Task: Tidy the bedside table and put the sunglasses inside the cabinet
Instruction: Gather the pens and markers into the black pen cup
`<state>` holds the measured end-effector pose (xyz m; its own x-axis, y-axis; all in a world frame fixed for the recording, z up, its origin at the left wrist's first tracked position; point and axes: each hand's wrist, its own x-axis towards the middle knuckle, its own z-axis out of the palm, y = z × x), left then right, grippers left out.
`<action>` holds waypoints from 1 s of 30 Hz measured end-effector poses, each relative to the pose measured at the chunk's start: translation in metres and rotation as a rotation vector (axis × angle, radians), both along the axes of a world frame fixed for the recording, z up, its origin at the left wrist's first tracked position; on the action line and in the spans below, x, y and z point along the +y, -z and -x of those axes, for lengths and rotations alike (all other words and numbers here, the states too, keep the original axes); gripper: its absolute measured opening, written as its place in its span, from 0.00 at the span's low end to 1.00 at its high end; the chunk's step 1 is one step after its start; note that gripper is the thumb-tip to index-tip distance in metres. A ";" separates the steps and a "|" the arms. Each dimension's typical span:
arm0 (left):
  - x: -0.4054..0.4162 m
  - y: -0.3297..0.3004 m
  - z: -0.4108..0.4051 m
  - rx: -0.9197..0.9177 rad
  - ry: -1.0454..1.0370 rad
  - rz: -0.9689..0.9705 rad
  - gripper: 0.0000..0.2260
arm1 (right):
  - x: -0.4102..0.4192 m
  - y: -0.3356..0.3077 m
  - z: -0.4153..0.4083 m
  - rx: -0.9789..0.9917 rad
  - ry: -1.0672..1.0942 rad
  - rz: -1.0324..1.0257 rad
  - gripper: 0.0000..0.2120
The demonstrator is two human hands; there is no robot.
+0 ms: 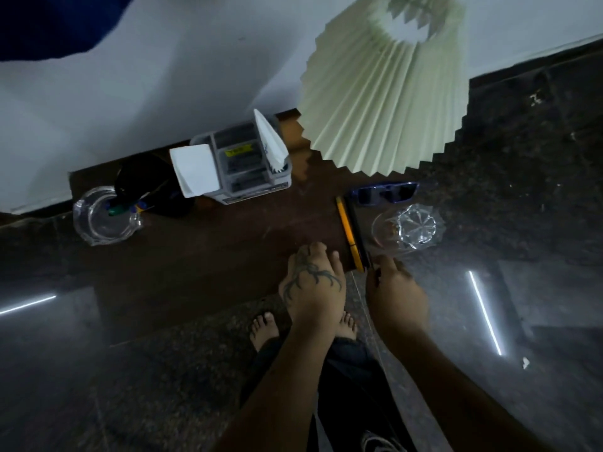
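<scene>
The dark wooden bedside table [202, 256] is seen from above, set against a white wall; the blue-framed sunglasses [385, 193] lie folded on its right rear part, just in front of the pleated pale-green lampshade [385, 102] and just behind a cut-glass tumbler [408, 231] lying on its side. A yellow pen [349, 234] and a black pen [358, 234] lie side by side, touching, between the tumbler and the bare middle of the table, their near ends at the front right corner. The left hand [313, 282], tattooed on its back, rests knuckles-up at the table's front edge with fingers curled under, holding nothing visible; the right hand [396, 295] pinches the near end of the black pen between thumb and fingertips. At the rear stands a grey plastic organiser [244, 164] with white paper sheets tucked in it; at the left corner sits a glass ashtray [104, 215] beside a dark round object, too dim to name.
</scene>
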<state>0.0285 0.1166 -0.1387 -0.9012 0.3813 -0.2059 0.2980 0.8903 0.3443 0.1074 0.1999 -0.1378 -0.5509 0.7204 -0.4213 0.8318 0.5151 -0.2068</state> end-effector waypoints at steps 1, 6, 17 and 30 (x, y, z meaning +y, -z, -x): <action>0.006 0.003 -0.002 -0.007 0.004 -0.002 0.09 | 0.004 0.003 0.000 -0.004 -0.002 -0.004 0.10; 0.029 0.018 -0.008 -0.019 -0.004 0.018 0.09 | 0.016 0.018 0.004 -0.016 -0.042 0.007 0.11; 0.047 0.028 -0.013 -0.095 -0.073 0.065 0.10 | 0.017 0.021 0.006 0.013 -0.123 0.090 0.07; 0.012 0.009 0.000 -0.207 -0.232 0.050 0.10 | -0.007 0.000 0.015 0.101 0.011 0.089 0.08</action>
